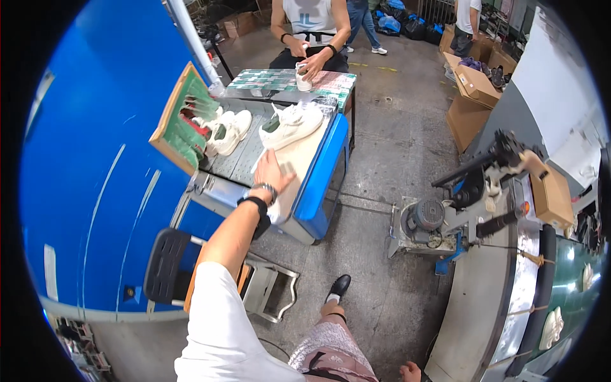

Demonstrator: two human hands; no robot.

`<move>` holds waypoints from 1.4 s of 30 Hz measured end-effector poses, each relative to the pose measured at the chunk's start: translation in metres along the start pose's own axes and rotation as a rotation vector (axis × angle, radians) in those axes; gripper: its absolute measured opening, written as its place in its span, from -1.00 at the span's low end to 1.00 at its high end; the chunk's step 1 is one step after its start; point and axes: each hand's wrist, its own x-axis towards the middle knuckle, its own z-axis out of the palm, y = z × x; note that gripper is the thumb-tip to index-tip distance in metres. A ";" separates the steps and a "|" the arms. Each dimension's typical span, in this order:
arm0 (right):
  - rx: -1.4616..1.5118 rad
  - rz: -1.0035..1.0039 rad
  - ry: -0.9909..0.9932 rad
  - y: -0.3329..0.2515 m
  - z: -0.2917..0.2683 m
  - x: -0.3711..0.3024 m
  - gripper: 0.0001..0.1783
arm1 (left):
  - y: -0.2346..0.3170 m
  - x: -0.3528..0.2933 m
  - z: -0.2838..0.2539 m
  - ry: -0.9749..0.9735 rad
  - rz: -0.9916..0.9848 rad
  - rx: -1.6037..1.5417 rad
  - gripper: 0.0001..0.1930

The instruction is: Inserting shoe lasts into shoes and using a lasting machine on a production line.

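Observation:
My left hand is stretched over the near end of the conveyor surface, its fingers apart and holding nothing. Just beyond its fingertips lies a white lace-up sneaker on its sole. More white sneakers stand to the left, by the green strip curtain of a wood-framed opening. My right hand hangs low at the bottom edge, partly cut off. Its visible fingers are loosely bent, with no object seen in them.
Across the conveyor, a person handles another white shoe over a checkered table. A black-backed chair stands at left. Machinery with a motor is at right, near a second belt carrying shoes. Cardboard boxes stand behind.

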 end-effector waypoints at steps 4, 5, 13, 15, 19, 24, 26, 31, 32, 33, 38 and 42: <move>0.228 0.380 -0.006 -0.060 -0.030 -0.018 -0.52 | 0.024 0.118 0.005 0.037 0.025 0.028 0.07; 0.276 0.490 0.054 -0.062 -0.031 -0.023 -0.53 | 0.024 0.142 0.016 0.035 0.037 0.056 0.09; 0.226 0.542 0.017 -0.052 -0.039 -0.037 -0.57 | 0.017 0.231 0.018 -0.299 -0.125 0.183 -0.04; 0.415 0.619 0.075 -0.078 -0.040 -0.037 -0.61 | 0.030 0.239 0.008 -0.435 -0.135 0.252 -0.18; 0.375 0.580 0.068 -0.031 -0.029 -0.019 -0.63 | 0.049 0.210 0.013 -0.292 -0.007 0.356 -0.27; 0.308 0.233 0.319 -0.022 -0.043 0.057 -0.64 | 0.140 0.096 0.012 -0.327 0.566 0.257 -0.40; 0.878 0.466 0.059 -0.125 -0.092 0.114 -0.61 | 0.212 0.034 -0.014 -0.420 0.849 0.092 -0.43; 1.693 0.076 -0.436 -0.239 -0.164 0.201 -0.15 | 0.401 -0.106 -0.031 -0.383 1.397 -0.362 -0.36; 1.747 0.063 -0.566 -0.259 -0.195 0.195 -0.18 | 0.429 -0.130 -0.030 -0.379 1.422 -0.367 -0.38; 1.808 0.049 -0.692 -0.277 -0.229 0.190 -0.21 | 0.452 -0.152 -0.030 -0.380 1.452 -0.372 -0.39; 1.416 -0.195 -0.288 -0.248 -0.329 0.200 -0.22 | 0.529 -0.224 0.015 -0.435 1.295 -0.454 -0.32; 0.919 -0.538 0.218 -0.259 -0.385 0.220 -0.11 | 0.593 -0.239 0.026 -0.442 0.901 -0.620 -0.18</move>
